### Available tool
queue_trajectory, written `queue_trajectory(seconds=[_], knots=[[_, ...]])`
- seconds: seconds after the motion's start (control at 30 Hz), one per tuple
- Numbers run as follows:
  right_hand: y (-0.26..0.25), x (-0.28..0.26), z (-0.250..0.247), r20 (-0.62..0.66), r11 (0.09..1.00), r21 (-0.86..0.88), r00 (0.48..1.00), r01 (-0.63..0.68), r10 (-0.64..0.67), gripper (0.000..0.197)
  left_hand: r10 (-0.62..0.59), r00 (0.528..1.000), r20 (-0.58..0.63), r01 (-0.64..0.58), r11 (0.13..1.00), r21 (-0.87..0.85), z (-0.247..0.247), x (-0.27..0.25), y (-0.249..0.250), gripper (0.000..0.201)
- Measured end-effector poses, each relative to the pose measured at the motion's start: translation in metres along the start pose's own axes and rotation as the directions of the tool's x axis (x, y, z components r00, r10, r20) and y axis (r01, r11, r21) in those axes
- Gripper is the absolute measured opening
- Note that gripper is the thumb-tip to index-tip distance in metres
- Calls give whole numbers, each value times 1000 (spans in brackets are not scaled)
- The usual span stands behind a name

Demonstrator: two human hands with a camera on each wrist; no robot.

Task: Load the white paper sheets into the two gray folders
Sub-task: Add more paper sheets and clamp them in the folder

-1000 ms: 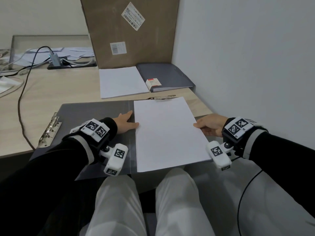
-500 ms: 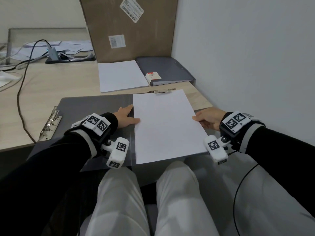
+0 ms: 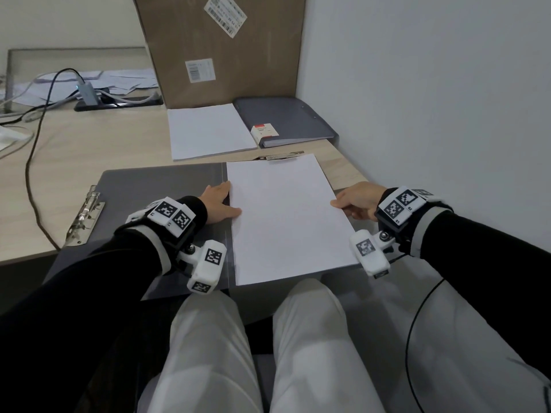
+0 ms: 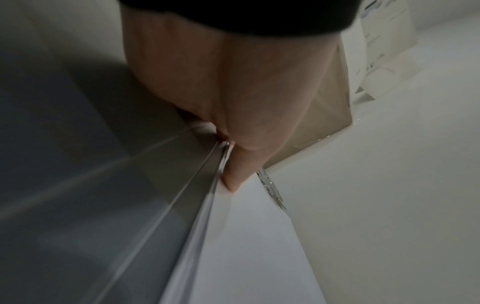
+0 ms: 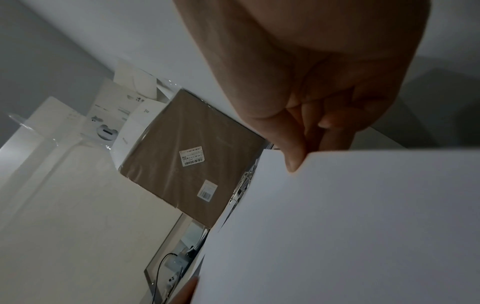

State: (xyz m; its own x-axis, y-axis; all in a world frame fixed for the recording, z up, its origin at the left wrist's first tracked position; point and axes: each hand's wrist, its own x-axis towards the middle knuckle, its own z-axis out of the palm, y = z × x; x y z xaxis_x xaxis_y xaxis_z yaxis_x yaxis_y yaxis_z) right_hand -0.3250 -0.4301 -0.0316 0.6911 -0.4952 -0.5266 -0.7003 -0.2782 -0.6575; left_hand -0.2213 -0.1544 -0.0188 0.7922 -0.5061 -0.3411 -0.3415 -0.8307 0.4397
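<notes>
An open gray folder (image 3: 155, 198) lies at the table's near edge, partly overhanging my lap. A stack of white paper sheets (image 3: 283, 216) rests on its right half. My left hand (image 3: 220, 201) holds the stack's left edge, thumb on top (image 4: 233, 176); the fingers below are hidden. My right hand (image 3: 351, 202) pinches the right edge, thumb (image 5: 293, 158) above the sheets (image 5: 350, 226) and fingers curled beneath. A second gray folder (image 3: 286, 120) lies closed at the back right, beside another white paper stack (image 3: 208, 131).
A metal ring mechanism (image 3: 85, 216) sits at the open folder's left edge and a metal clip (image 3: 283, 156) at its far edge. A tall cardboard box (image 3: 220, 49) stands behind the paper. Cables and a hub (image 3: 86, 95) lie at the back left. A white wall (image 3: 417, 99) closes the right side.
The held stack has slid slightly away from me, so its far edge now reaches the metal clip. Both hands keep the same hold.
</notes>
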Motion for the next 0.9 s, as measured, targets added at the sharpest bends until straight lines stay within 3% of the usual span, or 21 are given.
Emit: queue_trajectory(seconds=[0.3, 0.4, 0.5, 0.57, 0.67, 0.7, 0.9], knots=[[-13, -8, -1, 4, 980, -194, 999, 47, -48, 5, -36, 999, -25, 38, 996, 77, 5, 14, -1, 55], [-16, -8, -1, -35, 933, -351, 994, 81, -99, 8, -53, 998, -32, 55, 997, 62, 6, 22, -5, 55], [-21, -6, -6, -115, 841, -523, 966, 138, -230, 25, -70, 997, -27, 71, 997, 40, 7, 25, -6, 65], [-26, -1, -11, -122, 826, -512, 932, 235, -341, 48, -72, 997, -28, 73, 997, 34, 8, 27, -7, 74], [-40, 8, -9, 32, 761, -508, 892, 403, -451, 88, -60, 998, -34, 61, 997, 48, 10, 30, -9, 76], [-44, 14, -6, 82, 725, -542, 885, 426, -459, 98, -58, 998, -32, 59, 997, 51, 10, 31, -10, 77], [-57, 38, 5, 211, 609, -716, 937, 342, -279, 94, -59, 997, -52, 66, 990, 126, 7, 33, -12, 79]])
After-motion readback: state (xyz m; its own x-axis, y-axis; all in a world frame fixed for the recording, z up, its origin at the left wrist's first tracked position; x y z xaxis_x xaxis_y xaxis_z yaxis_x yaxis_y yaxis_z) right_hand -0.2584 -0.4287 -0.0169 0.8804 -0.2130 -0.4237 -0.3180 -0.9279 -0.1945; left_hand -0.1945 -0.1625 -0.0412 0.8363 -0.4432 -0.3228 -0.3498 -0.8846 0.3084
